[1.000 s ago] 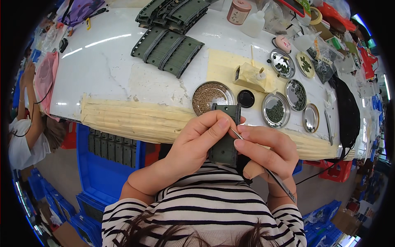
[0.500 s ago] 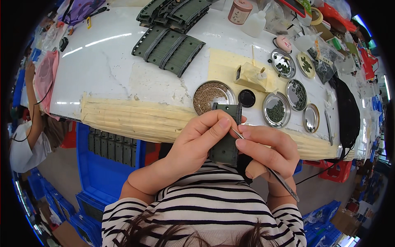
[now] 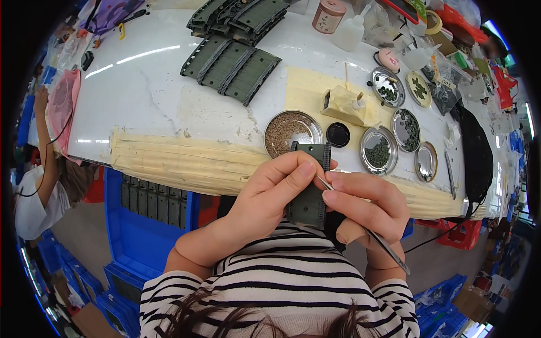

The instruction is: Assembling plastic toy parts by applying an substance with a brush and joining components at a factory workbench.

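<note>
My left hand [image 3: 270, 191] is closed around a dark green panel [image 3: 307, 209] with ridged dark edging, held upright just over the table's near edge. In my right hand [image 3: 372, 205] is a pair of metal tweezers [image 3: 387, 248], gripped like a pen, their tip at the panel's right edging beside my left thumb. Whatever the tip touches is too small to make out. Just beyond the panel stand a metal dish of brown granules [image 3: 284, 130] and a round black lid [image 3: 338, 134].
Metal dishes of small green pieces [image 3: 378, 151] sit at the right. Behind them is a paper-wrapped block [image 3: 345, 105] with a small bottle in it. More green panels [image 3: 230, 66] are piled at the back. Below the left table edge, a blue crate [image 3: 141, 242] holds several panels.
Almost nothing differs. Both hands keep their place at the panel, with the tweezers' tip at the same edge.
</note>
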`<state>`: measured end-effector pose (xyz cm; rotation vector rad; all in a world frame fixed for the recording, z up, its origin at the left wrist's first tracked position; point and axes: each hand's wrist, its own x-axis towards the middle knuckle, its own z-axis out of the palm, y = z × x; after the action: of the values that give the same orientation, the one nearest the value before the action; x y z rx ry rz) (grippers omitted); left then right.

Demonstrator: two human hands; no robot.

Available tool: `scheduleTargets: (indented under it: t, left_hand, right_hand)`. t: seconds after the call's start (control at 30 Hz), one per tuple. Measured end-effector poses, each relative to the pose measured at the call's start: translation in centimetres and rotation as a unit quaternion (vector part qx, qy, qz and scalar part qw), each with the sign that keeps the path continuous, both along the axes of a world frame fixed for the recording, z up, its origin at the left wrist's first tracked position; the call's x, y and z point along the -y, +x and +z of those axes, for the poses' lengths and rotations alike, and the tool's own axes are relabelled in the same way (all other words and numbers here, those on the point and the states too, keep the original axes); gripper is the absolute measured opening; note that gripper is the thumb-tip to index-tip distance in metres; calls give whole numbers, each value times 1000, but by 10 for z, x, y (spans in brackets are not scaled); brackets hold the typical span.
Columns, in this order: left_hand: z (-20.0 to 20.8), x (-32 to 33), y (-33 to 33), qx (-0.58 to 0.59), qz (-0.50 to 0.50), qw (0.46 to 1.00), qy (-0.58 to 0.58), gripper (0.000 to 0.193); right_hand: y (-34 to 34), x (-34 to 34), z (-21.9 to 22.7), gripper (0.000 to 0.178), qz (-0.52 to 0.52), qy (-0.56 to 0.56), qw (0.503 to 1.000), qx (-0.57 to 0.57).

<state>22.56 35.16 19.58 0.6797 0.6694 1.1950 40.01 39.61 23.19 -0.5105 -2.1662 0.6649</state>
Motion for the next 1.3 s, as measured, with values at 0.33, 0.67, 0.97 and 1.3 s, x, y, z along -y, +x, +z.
scheduleTargets:
  t: [0.33,0.67,0.97,1.3]
  left_hand:
    - [0,0,1,15,0,1000,-4,29]
    - [-1,0,1,20,1,1000,-3,29]
    - [-2,1,1,3,2,1000,12,29]
    - [-2,0,1,-12,-7,1000,20,30]
  right_hand:
    - [1,1,0,32,-2,-9,1000,6]
    - [-2,1,2,33,2,-9,1000,-2]
    - [0,0,0,29,-1,22,1000,12]
    - [0,0,-3,23,-13,-34,999,-32]
